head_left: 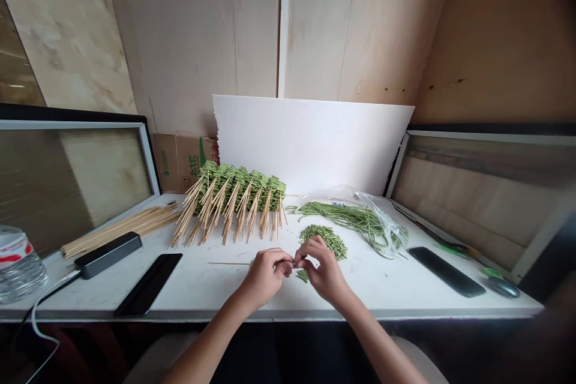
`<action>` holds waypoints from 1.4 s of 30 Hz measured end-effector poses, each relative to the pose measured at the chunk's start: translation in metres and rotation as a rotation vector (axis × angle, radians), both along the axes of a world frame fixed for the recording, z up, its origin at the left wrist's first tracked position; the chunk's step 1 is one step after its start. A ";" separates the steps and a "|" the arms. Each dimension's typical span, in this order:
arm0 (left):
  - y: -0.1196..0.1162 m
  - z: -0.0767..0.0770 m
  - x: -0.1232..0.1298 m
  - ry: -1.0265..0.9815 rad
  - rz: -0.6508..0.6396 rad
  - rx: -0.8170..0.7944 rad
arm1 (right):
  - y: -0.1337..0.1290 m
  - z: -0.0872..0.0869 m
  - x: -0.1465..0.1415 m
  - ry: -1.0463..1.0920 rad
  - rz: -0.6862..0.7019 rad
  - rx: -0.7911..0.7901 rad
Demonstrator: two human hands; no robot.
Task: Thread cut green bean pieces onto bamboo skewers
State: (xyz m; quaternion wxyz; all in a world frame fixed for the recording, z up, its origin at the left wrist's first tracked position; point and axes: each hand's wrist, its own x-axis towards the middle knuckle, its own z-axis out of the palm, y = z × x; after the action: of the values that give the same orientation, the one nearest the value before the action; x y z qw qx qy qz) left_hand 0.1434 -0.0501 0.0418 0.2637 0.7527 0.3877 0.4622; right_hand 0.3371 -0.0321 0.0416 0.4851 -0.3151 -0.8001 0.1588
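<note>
Near the table's front edge my two hands meet, fingertips almost touching. My left hand [266,274] is closed around a thin bamboo skewer [227,263], whose bare end sticks out to the left. Thumb and forefinger of my right hand [320,267] pinch a small piece of green bean at the skewer's other end, mostly hidden by the fingers. Just behind my right hand lies a heap of cut green bean pieces [333,242]. A few more cut pieces [303,276] rest below it, partly covered by the hand.
Finished bean skewers [243,192] are stacked at the back left. Loose skewers [130,225], a black box [108,255], a phone [149,285] and a water bottle [20,264] lie left. Long beans [346,214] in a plastic bag, a dark slab [445,271] and a mouse [504,287] lie right.
</note>
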 end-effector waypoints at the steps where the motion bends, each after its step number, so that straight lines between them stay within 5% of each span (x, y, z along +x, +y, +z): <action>1: 0.000 -0.001 0.000 -0.028 -0.029 -0.021 | -0.001 -0.001 -0.001 0.030 0.016 -0.023; 12: 0.007 -0.010 0.007 -0.335 -0.228 -0.225 | 0.004 -0.009 -0.005 0.226 0.195 -0.206; 18: 0.010 -0.011 0.003 -0.257 -0.188 -0.242 | -0.003 0.000 -0.003 0.051 -0.054 0.107; 21: 0.010 -0.011 0.003 -0.251 -0.143 -0.234 | -0.006 0.001 -0.004 0.011 -0.066 0.197; 31: 0.009 -0.018 0.015 -0.509 -0.238 -0.318 | 0.002 -0.015 -0.011 0.322 0.022 -0.109; 35: 0.012 -0.017 0.012 -0.537 -0.202 -0.335 | 0.016 -0.013 0.006 0.294 -0.130 -0.156; 42: 0.024 -0.027 0.002 -0.327 -0.036 -0.319 | 0.041 -0.043 0.040 -0.237 -0.520 -0.196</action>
State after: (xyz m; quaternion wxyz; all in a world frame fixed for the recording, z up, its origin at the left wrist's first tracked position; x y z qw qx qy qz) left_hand 0.1455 -0.0259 0.0148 0.4469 0.6234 0.3943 0.5061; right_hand 0.3772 0.0093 -0.0015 0.3800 -0.5709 -0.7246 0.0679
